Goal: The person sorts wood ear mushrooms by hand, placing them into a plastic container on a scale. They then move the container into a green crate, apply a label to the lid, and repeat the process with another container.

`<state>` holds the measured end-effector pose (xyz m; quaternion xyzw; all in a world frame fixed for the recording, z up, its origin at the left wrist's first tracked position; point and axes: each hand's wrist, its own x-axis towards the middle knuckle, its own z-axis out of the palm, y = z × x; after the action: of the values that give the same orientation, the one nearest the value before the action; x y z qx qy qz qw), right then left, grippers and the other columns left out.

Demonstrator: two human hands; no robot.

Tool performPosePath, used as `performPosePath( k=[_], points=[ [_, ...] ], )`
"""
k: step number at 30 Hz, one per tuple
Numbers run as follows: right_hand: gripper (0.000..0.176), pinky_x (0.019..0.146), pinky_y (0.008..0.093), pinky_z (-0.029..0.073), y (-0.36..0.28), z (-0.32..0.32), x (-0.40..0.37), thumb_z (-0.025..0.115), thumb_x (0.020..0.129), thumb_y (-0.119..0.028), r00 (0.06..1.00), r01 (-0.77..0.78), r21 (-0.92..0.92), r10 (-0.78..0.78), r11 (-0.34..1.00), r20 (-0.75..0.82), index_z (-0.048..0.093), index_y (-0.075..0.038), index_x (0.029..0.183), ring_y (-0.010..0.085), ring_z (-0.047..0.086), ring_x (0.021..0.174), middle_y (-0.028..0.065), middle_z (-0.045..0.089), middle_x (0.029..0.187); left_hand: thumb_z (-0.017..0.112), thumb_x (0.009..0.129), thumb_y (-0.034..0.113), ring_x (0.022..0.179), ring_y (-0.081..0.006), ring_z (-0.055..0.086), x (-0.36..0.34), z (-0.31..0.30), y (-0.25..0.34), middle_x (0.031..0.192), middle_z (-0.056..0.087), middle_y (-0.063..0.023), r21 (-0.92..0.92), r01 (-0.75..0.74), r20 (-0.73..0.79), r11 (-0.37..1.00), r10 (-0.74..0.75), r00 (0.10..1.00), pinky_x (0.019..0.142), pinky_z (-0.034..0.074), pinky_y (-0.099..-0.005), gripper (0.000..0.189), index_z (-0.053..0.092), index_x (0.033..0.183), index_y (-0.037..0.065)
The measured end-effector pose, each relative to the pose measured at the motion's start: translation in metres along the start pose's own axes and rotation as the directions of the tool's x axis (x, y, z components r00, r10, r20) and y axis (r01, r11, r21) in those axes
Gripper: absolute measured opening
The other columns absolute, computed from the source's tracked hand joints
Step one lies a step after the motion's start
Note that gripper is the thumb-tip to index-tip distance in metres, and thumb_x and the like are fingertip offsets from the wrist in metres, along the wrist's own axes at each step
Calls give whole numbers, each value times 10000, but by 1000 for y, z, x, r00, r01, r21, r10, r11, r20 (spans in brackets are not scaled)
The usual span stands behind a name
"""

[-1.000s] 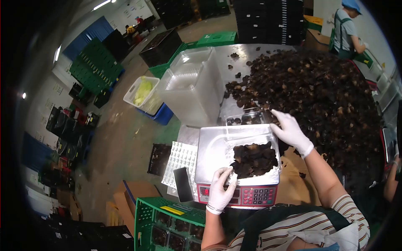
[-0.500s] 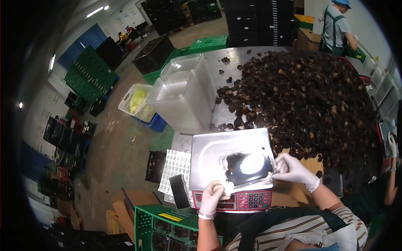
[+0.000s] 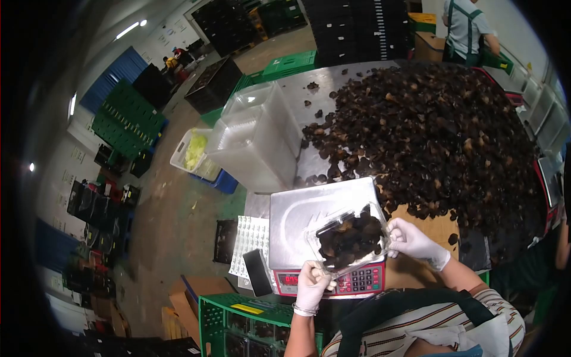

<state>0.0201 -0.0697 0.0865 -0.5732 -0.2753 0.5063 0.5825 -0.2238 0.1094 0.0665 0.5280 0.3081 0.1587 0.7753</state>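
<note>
No legible text. Red digit display (image 3: pixel 291 278) on silver weighing scale (image 3: pixel 309 208) glows, digits too blurred; yellow label (image 3: pixel 247 309) on green plastic crate (image 3: pixel 208 309) unreadable.

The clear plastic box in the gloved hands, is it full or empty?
Full: dark mushroom pieces fill the clear box. The left hand and right hand hold it over the scale.
</note>
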Motion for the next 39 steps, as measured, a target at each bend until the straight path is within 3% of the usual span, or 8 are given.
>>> performPosePath(
  k=[5,12,19,23,25,33,37,39],
  points=[
    [158,708,319,488,-7,2,-3,568,788,45,897,356,-575,-442,736,-10,496,-40,899,175,612,794,70,600,825,601,831,-70,842,-165,646,-17,10,4,896,609,-102,259,-173,2,950,178,984,743,551,-283,578,332,1335,15],
    [220,736,404,480,-17,14,19,662,600,15,383,591,-804,-857,-58,344,500,-71,721,280,579,877,50,621,916,647,679,-8,1115,-406,550,-6,-7,-14,1249,522,-229,788,-615,405,-17,768,497,963,454,-461,635,439,1275,55],
    [231,748,384,455,-12,42,22,663,638,16,447,699,-707,-838,108,314,462,-81,699,278,572,845,60,622,893,616,756,-38,1100,-390,551,-51,-3,-2,1232,538,-184,856,-516,258,-27,888,382,930,466,-486,440,546,1165,107],
    [210,844,360,456,-30,86,13,647,709,3,806,571,-327,-439,753,398,551,-19,894,307,574,954,142,605,986,781,600,126,1173,-381,525,-110,-16,21,1262,539,-196,774,-551,38,311,846,532,1027,388,-458,586,564,1140,50],
    [303,884,362,450,-16,91,17,668,716,-23,770,638,-510,-458,577,444,563,0,1000,307,569,995,147,594,1029,777,574,43,1124,-267,549,-151,-34,16,1179,574,-150,680,-357,-389,640,728,565,983,425,-393,594,546,1121,26],
    [250,910,348,427,-22,92,24,621,731,25,832,552,-578,-345,601,435,584,4,977,283,558,996,143,590,1012,808,744,255,845,-197,611,-335,-208,-91,971,649,-110,372,375,-806,849,496,-323,809,497,-340,514,573,1083,-52],
    [234,921,350,417,-22,97,34,601,735,23,839,541,-608,-316,581,444,575,10,967,291,554,1002,147,581,1012,788,673,504,956,-289,617,-458,-305,-204,1043,645,-219,-118,337,-931,934,14,-364,886,470,-389,786,551,1227,1],
    [247,922,352,423,-27,102,39,613,729,34,832,553,-616,-330,561,446,584,14,974,297,557,1000,151,585,1013,767,668,543,1131,-352,547,-441,-276,-184,1321,483,-265,-403,685,-855,607,16,-518,990,423,-423,951,392,1407,77]
  ],
)
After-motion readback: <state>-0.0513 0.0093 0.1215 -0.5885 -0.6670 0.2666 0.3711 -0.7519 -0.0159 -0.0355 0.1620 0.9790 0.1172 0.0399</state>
